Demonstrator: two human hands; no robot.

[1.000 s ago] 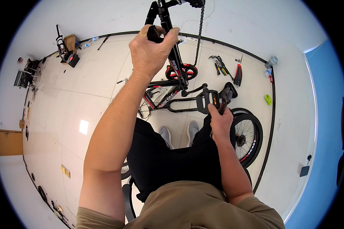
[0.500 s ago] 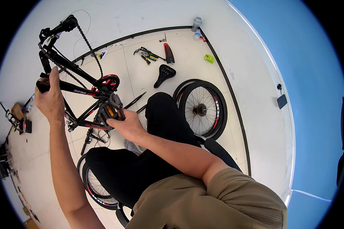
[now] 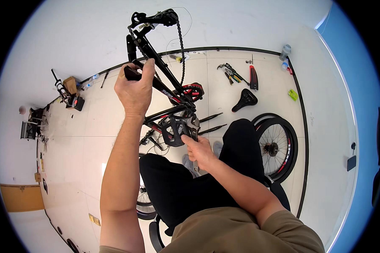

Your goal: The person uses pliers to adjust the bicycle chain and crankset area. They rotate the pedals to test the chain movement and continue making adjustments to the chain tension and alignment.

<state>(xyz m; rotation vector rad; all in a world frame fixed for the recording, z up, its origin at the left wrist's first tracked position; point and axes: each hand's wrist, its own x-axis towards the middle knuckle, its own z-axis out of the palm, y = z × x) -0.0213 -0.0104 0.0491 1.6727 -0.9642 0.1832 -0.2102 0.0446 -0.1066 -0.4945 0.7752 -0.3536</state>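
Bicycle frame [image 3: 166,90]: upper centre of the picture, slanting from top left down toward the person's knees. Left hand [image 3: 135,90], left of centre, was wrapped round a black tube near its end, thumb lying against it; some fingers were hidden behind. Right hand [image 3: 201,152], centre, was curled round the handle of an adjustable wrench [image 3: 193,124], thumb pointing toward the pedal [image 3: 169,130]. Wrench head lay close at the pedal's right side; could not tell whether its jaws bit on anything.

Handling, judged by eye. Frame: probably more awkward than heavy, stiff throughout, long enough to swing if held by one end alone. Paint looked smooth, likely slick under a damp palm. The left hand's spot seemed sound: bare tube, off the chain [image 3: 183,55], which hung in a limp loop and was probably greasy, a poor hold. Derailleur [image 3: 169,17], top centre, seemed the part easiest to bend; not a handle. Chainring [image 3: 194,90]: toothed, best kept clear of fingers.

Pedal: rigid, cage-like, apt to spin on its axle, so an unsteady grip. Wrench: hard metal, likely dense for its length; fist sat partway along, handle end poking out below. A hold nearer that end would give more leverage.

Saddle [image 3: 245,100], right of centre, lay on the floor: padded, likely light.
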